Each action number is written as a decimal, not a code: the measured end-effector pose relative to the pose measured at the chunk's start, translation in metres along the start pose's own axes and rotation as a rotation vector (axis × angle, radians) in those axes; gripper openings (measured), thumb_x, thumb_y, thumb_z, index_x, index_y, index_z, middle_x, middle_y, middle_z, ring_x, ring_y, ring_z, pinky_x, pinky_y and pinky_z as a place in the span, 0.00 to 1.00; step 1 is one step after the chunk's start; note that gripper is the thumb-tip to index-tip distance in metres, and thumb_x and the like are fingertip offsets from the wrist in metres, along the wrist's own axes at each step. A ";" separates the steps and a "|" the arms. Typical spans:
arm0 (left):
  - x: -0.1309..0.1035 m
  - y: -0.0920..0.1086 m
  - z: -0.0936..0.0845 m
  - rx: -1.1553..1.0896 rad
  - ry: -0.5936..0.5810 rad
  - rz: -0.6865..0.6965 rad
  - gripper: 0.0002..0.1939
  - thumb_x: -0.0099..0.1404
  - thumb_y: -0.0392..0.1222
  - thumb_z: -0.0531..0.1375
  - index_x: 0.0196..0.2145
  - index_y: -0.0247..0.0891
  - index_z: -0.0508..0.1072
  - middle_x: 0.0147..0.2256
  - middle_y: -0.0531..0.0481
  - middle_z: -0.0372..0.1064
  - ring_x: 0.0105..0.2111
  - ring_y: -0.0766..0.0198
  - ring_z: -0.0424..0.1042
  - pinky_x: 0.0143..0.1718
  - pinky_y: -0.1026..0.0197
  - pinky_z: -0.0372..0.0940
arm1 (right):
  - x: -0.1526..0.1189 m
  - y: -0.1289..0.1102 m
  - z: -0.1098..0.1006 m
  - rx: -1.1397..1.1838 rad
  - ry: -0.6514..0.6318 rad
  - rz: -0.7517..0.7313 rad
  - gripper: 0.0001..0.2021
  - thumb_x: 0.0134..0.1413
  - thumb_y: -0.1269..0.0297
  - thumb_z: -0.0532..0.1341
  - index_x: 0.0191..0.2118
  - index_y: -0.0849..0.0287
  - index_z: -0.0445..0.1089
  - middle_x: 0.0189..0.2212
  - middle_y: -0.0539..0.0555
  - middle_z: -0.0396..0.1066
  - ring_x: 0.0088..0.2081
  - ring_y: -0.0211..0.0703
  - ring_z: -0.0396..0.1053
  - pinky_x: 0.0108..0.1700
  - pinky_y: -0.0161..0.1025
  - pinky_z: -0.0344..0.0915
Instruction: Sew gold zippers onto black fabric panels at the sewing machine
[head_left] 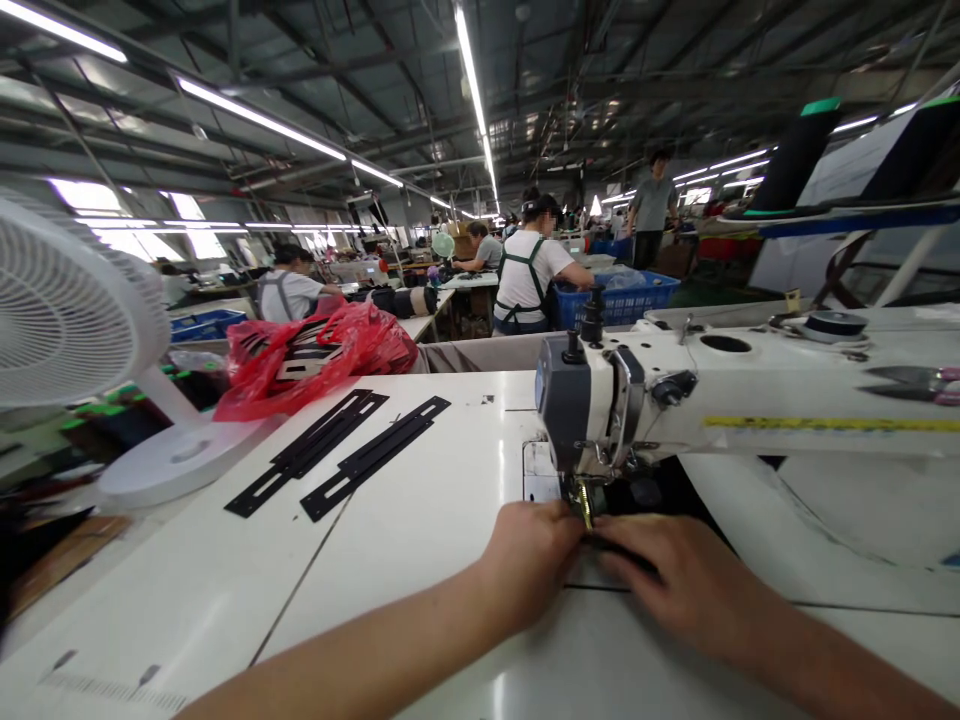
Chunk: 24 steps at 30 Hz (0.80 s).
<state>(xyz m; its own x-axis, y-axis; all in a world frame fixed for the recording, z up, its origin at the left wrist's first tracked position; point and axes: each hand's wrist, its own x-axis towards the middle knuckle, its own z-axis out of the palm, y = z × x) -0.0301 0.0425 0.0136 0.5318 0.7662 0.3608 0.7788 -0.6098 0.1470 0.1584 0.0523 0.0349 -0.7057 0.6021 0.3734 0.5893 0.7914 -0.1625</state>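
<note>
A white sewing machine (750, 385) stands on the white table (390, 560), its grey head at the needle. My left hand (529, 555) rests flat just left of the presser foot (583, 500), fingers curled toward it. My right hand (686, 580) lies to the right, pressing a dark piece of material (634, 558) against the table under the foot. Most of that material is hidden beneath my fingers and the machine head.
Two long black strips (337, 450) lie on the table to the left, beyond them a red plastic bag (315, 355) with dark parts. A white fan (67, 300) stands at the far left. Scissors (911, 383) rest on the machine arm. Other people work at tables behind.
</note>
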 end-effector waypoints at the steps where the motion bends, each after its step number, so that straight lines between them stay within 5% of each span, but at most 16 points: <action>1: -0.003 0.003 0.002 0.024 0.010 0.045 0.05 0.62 0.33 0.55 0.30 0.35 0.70 0.29 0.49 0.70 0.28 0.61 0.71 0.30 0.61 0.68 | -0.008 -0.003 0.010 -0.105 0.108 -0.103 0.15 0.55 0.73 0.52 0.44 0.65 0.71 0.41 0.58 0.73 0.41 0.47 0.72 0.42 0.42 0.71; 4: -0.010 0.008 0.007 0.126 0.072 0.171 0.08 0.64 0.31 0.51 0.30 0.32 0.69 0.28 0.45 0.68 0.27 0.60 0.70 0.28 0.58 0.70 | -0.024 -0.007 0.030 -0.320 0.292 -0.214 0.19 0.53 0.80 0.47 0.43 0.69 0.72 0.44 0.61 0.71 0.44 0.46 0.71 0.43 0.40 0.71; 17: 0.003 -0.004 0.007 0.158 0.126 0.244 0.06 0.61 0.30 0.53 0.29 0.32 0.69 0.25 0.48 0.66 0.23 0.60 0.68 0.22 0.59 0.68 | -0.015 0.009 0.045 -0.309 0.333 -0.204 0.20 0.53 0.81 0.46 0.43 0.67 0.72 0.44 0.59 0.72 0.44 0.42 0.71 0.45 0.36 0.71; 21: 0.002 -0.006 0.009 0.106 0.087 0.196 0.05 0.60 0.30 0.55 0.33 0.32 0.70 0.27 0.47 0.68 0.26 0.58 0.70 0.26 0.56 0.70 | -0.013 0.011 0.045 -0.326 0.309 -0.196 0.20 0.54 0.81 0.46 0.44 0.67 0.72 0.44 0.60 0.71 0.44 0.43 0.71 0.45 0.37 0.71; 24: -0.009 -0.004 0.012 0.066 0.171 0.120 0.07 0.63 0.34 0.55 0.39 0.33 0.70 0.36 0.43 0.71 0.33 0.56 0.72 0.33 0.53 0.71 | -0.015 0.008 0.041 -0.375 0.317 -0.208 0.19 0.55 0.79 0.46 0.44 0.68 0.72 0.45 0.60 0.71 0.45 0.45 0.71 0.43 0.38 0.71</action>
<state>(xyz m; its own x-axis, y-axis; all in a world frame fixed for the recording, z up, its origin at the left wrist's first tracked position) -0.0344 0.0405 -0.0010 0.5618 0.6400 0.5242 0.7366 -0.6754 0.0351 0.1572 0.0535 -0.0098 -0.7036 0.3289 0.6299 0.5904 0.7638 0.2608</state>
